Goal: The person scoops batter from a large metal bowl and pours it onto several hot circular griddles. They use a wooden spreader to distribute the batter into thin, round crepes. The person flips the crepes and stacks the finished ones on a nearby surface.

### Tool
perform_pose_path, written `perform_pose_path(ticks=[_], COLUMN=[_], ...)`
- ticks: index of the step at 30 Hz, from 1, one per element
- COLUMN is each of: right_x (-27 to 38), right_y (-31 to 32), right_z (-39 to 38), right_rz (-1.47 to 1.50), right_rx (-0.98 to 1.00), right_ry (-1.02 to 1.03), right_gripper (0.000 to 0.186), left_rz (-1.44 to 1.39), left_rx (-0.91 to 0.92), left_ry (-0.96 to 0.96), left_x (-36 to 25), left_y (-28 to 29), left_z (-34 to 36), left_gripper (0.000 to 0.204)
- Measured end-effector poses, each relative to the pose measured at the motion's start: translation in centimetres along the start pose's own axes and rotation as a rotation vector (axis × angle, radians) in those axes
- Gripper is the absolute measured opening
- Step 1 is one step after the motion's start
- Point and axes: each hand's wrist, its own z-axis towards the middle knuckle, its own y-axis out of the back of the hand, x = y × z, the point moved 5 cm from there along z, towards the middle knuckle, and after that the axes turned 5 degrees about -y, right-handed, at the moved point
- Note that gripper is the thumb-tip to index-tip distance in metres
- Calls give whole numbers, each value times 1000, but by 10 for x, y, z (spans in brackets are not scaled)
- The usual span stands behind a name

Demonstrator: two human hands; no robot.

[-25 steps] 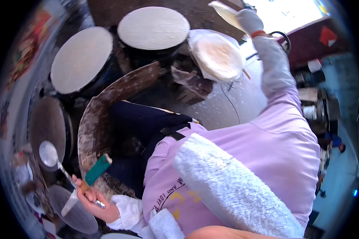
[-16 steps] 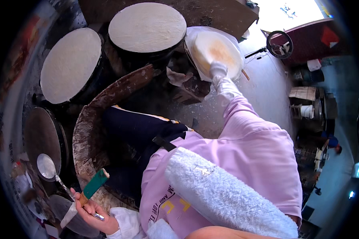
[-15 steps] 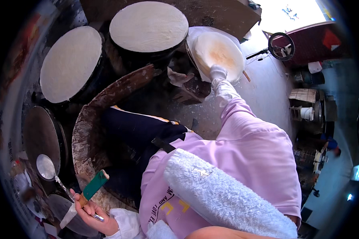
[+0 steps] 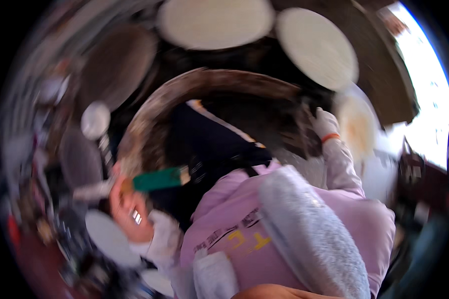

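Observation:
The picture is motion-blurred. My left hand (image 4: 127, 209) is bare and closed around a tool with a green handle (image 4: 157, 179), held low on the left beside a long-handled ladle (image 4: 95, 119). My right hand (image 4: 324, 123) wears a white glove with an orange cuff band. It rests at the right edge of the brown ring-shaped rim (image 4: 209, 79), just left of a stack of pale thin flatbreads (image 4: 356, 124). The blur hides whether its fingers hold anything. My lilac sleeves and a fluffy white collar fill the lower middle.
Two round griddles covered with pale batter discs (image 4: 214, 20) (image 4: 317, 47) sit at the top. A dark bare griddle (image 4: 117, 65) lies at the upper left. Several pale plates or lids (image 4: 110, 236) are at the lower left. Bright daylight shows at the right.
My right hand came down from holding a flatbread high, reached the stack, and now sits beside it at the ring's edge. The view has swung. My left hand keeps the green-handled tool.

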Motion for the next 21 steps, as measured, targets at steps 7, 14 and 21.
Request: perform_pose_path(ticks=[7, 14, 21], right_x=[340, 354, 313], right_y=[116, 74, -25], right_z=[-129, -446, -533], right_rz=[689, -18, -547], right_rx=[64, 789, 1350], right_ry=[1300, 2326, 1866], right_gripper=[46, 69, 54], left_rz=[-594, -580, -578], left_rx=[-527, -1282, -1973], left_ry=[246, -116, -196], left_x=[31, 67, 134], left_y=[10, 1, -73], left_z=[-112, -281, -450], left_gripper=[35, 24, 47])
